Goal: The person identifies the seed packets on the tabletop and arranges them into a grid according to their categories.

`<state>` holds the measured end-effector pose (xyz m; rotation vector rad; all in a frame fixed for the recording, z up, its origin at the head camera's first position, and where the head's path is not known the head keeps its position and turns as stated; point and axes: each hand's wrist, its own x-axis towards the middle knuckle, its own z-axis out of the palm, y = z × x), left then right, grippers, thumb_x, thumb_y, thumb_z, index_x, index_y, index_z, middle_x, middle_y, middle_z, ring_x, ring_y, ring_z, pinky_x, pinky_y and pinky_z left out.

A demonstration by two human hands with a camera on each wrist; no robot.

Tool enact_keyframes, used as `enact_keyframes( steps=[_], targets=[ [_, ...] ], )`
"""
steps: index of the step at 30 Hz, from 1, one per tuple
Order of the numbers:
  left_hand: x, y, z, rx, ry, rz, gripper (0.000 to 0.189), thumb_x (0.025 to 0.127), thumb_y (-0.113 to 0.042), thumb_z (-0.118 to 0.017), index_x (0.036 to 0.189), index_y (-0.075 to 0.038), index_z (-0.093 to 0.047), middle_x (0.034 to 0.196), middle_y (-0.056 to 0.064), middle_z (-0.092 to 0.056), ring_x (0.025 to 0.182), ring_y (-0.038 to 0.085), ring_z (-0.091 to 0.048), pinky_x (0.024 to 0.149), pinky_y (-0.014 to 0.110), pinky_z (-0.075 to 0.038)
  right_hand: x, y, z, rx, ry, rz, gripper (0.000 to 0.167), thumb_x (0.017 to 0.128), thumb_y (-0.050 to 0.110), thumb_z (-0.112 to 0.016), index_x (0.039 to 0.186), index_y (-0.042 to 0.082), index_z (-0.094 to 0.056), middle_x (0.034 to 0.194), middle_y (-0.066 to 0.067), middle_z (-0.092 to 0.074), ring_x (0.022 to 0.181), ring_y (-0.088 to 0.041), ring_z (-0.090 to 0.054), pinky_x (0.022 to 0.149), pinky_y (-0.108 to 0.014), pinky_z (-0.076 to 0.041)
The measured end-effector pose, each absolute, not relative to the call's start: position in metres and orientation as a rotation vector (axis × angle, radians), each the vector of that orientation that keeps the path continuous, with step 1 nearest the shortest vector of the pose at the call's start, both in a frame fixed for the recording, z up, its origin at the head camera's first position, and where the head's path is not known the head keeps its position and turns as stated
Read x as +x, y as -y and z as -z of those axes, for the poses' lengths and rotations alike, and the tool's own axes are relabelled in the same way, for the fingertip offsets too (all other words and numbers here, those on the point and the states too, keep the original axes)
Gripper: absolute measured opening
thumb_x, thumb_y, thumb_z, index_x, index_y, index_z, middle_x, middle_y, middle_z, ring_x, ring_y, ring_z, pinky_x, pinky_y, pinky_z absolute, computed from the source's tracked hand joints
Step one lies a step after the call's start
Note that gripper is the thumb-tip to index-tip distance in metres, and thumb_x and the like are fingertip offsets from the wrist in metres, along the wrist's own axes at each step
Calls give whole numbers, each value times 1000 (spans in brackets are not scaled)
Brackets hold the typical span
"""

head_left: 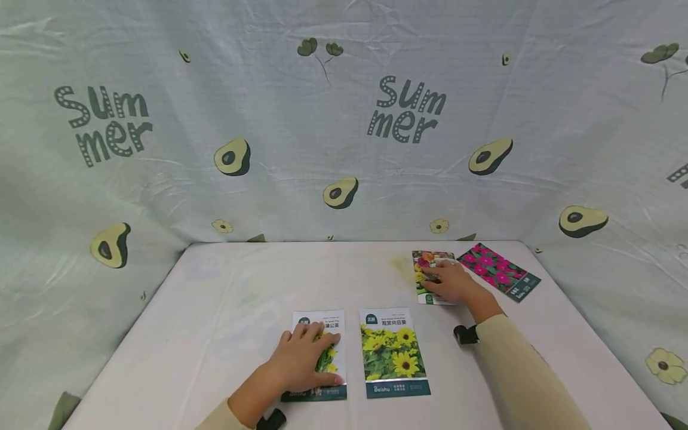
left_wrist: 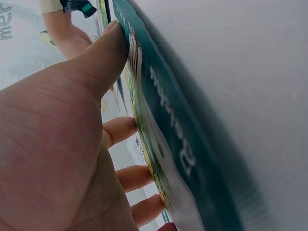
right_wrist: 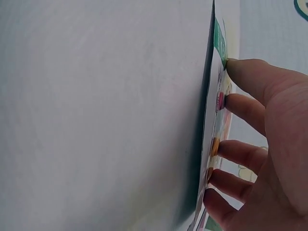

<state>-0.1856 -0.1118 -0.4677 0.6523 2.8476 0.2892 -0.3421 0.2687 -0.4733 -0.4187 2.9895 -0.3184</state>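
Note:
My left hand (head_left: 303, 362) rests on a seed packet (head_left: 328, 360) with yellow flowers and a dark teal bottom strip, its fingers spread and partly hiding the picture. In the left wrist view, thumb and fingertips touch the packet's face (left_wrist: 166, 103). Farther back on the right, my right hand (head_left: 455, 283) lies over a packet of mixed red, orange and yellow flowers (head_left: 421, 269). All its fingertips press on that packet (right_wrist: 219, 103) in the right wrist view. Between the hands, nearer the front, a sunflower packet (head_left: 395, 353) lies flat.
A pink-flower packet (head_left: 497, 270) lies slanted at the back right, beside the right hand. The white table (head_left: 215, 334) ends at a hanging cloth (head_left: 279, 137) printed with avocados, which also rises at both sides.

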Motion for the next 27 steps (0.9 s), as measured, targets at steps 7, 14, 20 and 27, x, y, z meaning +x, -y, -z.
enact_keyframes(
  steps=[7, 14, 20, 27],
  targets=[
    [-187, 113, 470, 661, -2845, -302, 85, 80, -74, -70, 149, -28, -53, 155, 12, -44, 135, 39, -42, 96, 59, -37, -341, -259, 470, -414, -2992, 325, 57, 103, 45, -58, 150, 14, -54, 151, -30, -45, 139, -59, -38, 107, -70, -37],
    [-188, 112, 472, 651, -2842, -307, 86, 80, -76, -68, 150, -29, -52, 156, 12, -43, 136, 39, -42, 96, 58, -37, -343, -251, 470, -419, -2990, 311, 57, 103, 48, -57, 151, 17, -53, 151, -28, -46, 138, -56, -41, 107, -69, -38],
    [-188, 111, 472, 651, -2847, -308, 86, 79, -76, -70, 149, -29, -53, 156, 12, -44, 134, 39, -42, 96, 58, -37, -346, -247, 474, -423, -2989, 311, 57, 103, 49, -56, 152, 19, -52, 152, -26, -46, 138, -53, -40, 108, -68, -37],
    [-188, 112, 472, 661, -2848, -296, 87, 79, -76, -69, 149, -29, -53, 155, 11, -44, 133, 37, -43, 94, 58, -37, -345, -241, 473, -420, -2975, 339, 56, 103, 47, -57, 152, 20, -52, 152, -26, -45, 141, -54, -38, 109, -69, -36]
  ],
)
